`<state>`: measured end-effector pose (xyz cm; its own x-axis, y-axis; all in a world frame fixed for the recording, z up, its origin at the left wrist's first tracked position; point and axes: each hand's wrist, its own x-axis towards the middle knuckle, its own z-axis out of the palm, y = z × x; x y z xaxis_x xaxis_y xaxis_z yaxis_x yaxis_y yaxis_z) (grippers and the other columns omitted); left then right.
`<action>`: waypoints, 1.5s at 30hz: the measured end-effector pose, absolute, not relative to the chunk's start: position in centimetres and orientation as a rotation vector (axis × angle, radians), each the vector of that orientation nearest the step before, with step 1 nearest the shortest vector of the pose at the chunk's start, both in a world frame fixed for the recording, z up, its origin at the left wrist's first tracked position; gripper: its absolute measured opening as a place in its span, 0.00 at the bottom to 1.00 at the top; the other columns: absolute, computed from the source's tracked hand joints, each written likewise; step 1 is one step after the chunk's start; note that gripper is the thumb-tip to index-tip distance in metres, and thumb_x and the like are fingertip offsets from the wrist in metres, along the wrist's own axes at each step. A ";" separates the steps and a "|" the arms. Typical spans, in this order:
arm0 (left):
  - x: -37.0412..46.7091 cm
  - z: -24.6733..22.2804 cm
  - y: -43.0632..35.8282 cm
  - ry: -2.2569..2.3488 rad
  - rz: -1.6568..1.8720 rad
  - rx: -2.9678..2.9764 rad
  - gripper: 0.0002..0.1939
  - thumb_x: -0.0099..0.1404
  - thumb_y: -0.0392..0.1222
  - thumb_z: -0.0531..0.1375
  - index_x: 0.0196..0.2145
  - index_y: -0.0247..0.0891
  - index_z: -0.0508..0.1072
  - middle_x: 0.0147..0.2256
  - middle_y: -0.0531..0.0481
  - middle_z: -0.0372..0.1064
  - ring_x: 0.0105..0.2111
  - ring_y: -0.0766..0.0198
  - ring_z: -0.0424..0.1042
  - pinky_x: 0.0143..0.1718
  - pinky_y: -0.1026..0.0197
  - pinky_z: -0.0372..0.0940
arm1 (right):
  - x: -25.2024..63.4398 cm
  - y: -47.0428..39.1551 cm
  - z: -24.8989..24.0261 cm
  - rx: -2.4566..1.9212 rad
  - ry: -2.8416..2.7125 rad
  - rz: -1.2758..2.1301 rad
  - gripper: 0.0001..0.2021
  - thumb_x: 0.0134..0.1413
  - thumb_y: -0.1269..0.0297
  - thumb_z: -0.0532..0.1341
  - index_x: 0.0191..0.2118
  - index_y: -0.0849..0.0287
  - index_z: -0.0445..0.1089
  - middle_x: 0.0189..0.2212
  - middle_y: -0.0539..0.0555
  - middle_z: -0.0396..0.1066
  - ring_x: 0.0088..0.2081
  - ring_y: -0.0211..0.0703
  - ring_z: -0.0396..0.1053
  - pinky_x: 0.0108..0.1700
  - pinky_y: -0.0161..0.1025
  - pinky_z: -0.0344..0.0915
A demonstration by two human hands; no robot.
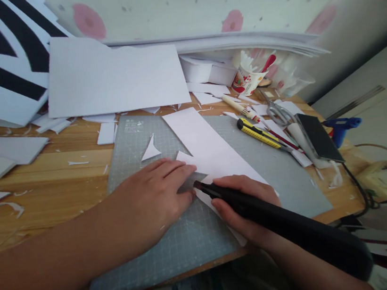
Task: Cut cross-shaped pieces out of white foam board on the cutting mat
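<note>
My left hand lies over a grey gridded cutting mat, fingers stretched out and thumb apart. Its fingertips press on a small white board piece, and its thumb tip is at the edge of a narrow white strip. In my right hand is a thick black-handled tool, its narrow tip pointing at the gap between my left thumb and fingers; I cannot make out its kind. Just beyond both hands, a long white board strip slants across the mat. A small curved triangular offcut sits left of it.
A yellow utility knife, scissors and a black box lie at the right, with a blue glue gun beyond. Behind stand a large white board and a paper cup. Offcuts litter the wooden table.
</note>
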<state>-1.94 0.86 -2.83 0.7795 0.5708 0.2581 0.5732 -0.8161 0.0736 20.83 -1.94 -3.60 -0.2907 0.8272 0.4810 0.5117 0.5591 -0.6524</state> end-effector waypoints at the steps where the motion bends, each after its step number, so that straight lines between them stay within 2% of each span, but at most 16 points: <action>1: -2.1 -3.1 0.9 -0.945 -0.401 -2.942 0.09 0.69 0.38 0.59 0.40 0.40 0.81 0.56 0.37 0.72 0.56 0.40 0.70 0.56 0.41 0.65 | 20.8 -1.9 -3.7 -1.064 -1.971 0.475 0.11 0.53 0.70 0.66 0.43 0.54 0.73 0.32 0.50 0.81 0.30 0.39 0.79 0.34 0.33 0.75; 3: -2.4 -3.6 0.9 -0.922 -0.321 -2.933 0.11 0.68 0.39 0.61 0.45 0.41 0.80 0.59 0.34 0.68 0.59 0.37 0.68 0.57 0.39 0.64 | 20.9 -2.0 -3.8 -1.043 -1.996 0.462 0.11 0.53 0.71 0.66 0.43 0.55 0.73 0.31 0.50 0.80 0.30 0.38 0.78 0.34 0.32 0.74; 6: -2.7 -3.9 1.2 -0.935 -0.249 -2.984 0.15 0.67 0.39 0.61 0.50 0.45 0.78 0.59 0.35 0.69 0.60 0.38 0.67 0.58 0.38 0.63 | 21.0 -2.1 -4.1 -1.028 -2.034 0.426 0.11 0.54 0.71 0.66 0.44 0.56 0.72 0.30 0.50 0.79 0.29 0.38 0.77 0.32 0.32 0.73; 13: -2.8 -3.2 1.7 -0.932 -0.163 -3.023 0.16 0.67 0.39 0.62 0.52 0.48 0.78 0.59 0.34 0.69 0.59 0.36 0.68 0.58 0.35 0.62 | 21.3 -2.2 -4.3 -0.983 -2.084 0.384 0.12 0.55 0.70 0.65 0.46 0.57 0.71 0.28 0.51 0.76 0.27 0.40 0.74 0.27 0.34 0.69; 23: -3.3 -4.0 2.0 -0.995 -0.133 -3.069 0.20 0.69 0.37 0.58 0.56 0.55 0.74 0.63 0.43 0.65 0.63 0.42 0.64 0.62 0.39 0.57 | 21.8 -2.2 -3.9 -0.947 -2.086 0.446 0.11 0.55 0.72 0.64 0.44 0.59 0.71 0.25 0.51 0.73 0.26 0.39 0.71 0.27 0.36 0.66; 31: -4.2 -5.2 2.2 -0.901 -0.192 -3.085 0.26 0.65 0.34 0.58 0.58 0.52 0.72 0.65 0.40 0.62 0.64 0.42 0.62 0.63 0.40 0.55 | 21.7 -2.3 -3.8 -0.950 -2.090 0.441 0.11 0.53 0.73 0.63 0.43 0.58 0.71 0.24 0.50 0.71 0.24 0.38 0.68 0.25 0.35 0.64; 36: -4.0 -5.1 2.3 -0.906 -0.217 -3.097 0.24 0.65 0.32 0.56 0.56 0.50 0.74 0.62 0.40 0.65 0.62 0.42 0.65 0.62 0.39 0.56 | 22.0 -2.5 -3.8 -0.925 -2.090 0.435 0.13 0.53 0.73 0.63 0.45 0.55 0.70 0.26 0.50 0.74 0.25 0.40 0.71 0.27 0.36 0.67; 41: -4.1 -4.8 2.4 -0.876 -0.269 -3.089 0.26 0.64 0.30 0.56 0.56 0.51 0.74 0.61 0.41 0.67 0.60 0.43 0.67 0.61 0.39 0.59 | 22.3 -2.7 -3.9 -0.935 -2.088 0.454 0.16 0.52 0.73 0.63 0.47 0.53 0.70 0.31 0.52 0.77 0.31 0.44 0.76 0.32 0.39 0.72; 45: -4.1 -4.6 2.4 -0.875 -0.253 -3.099 0.26 0.63 0.29 0.57 0.55 0.51 0.75 0.60 0.42 0.68 0.60 0.44 0.67 0.60 0.39 0.59 | 22.8 -2.8 -3.9 -0.907 -2.108 0.472 0.17 0.50 0.73 0.63 0.47 0.54 0.71 0.31 0.53 0.77 0.31 0.44 0.76 0.32 0.39 0.73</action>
